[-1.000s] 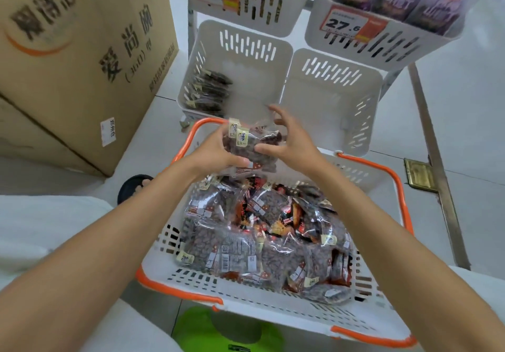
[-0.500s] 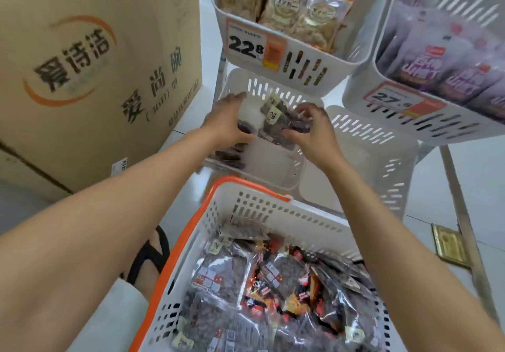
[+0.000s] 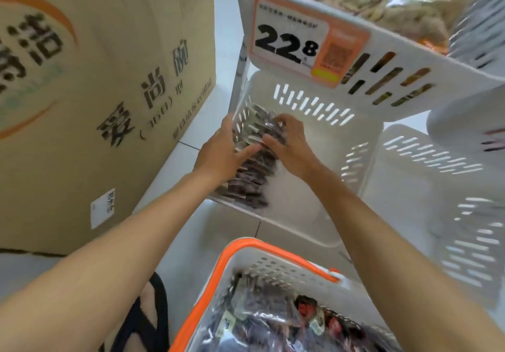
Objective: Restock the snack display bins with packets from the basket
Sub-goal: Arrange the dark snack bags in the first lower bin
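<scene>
A pale tiled floor (image 3: 169,179) runs under a rack of white slotted bins, with a large printed cardboard box (image 3: 109,78) filling the 9 to 11 o'clock side. At 1 o'clock the upper bin (image 3: 396,59) carries a price tag (image 3: 289,43) reading 22.8 and holds pale snack bags. Below it, at centre, the lower bin (image 3: 314,105) holds a row of dark packets (image 3: 246,185) standing along its 9 o'clock wall. The left hand (image 3: 221,152) grips that row, thumb laid across the packets and fingers down on the wall side. The right hand (image 3: 289,144) clamps the row from 3 o'clock, fingers (image 3: 276,125) curled over the tops. At 6 o'clock the orange-rimmed basket (image 3: 273,248) holds more packets, blurred. Another white bin (image 3: 423,187) sits at 3 o'clock.
</scene>
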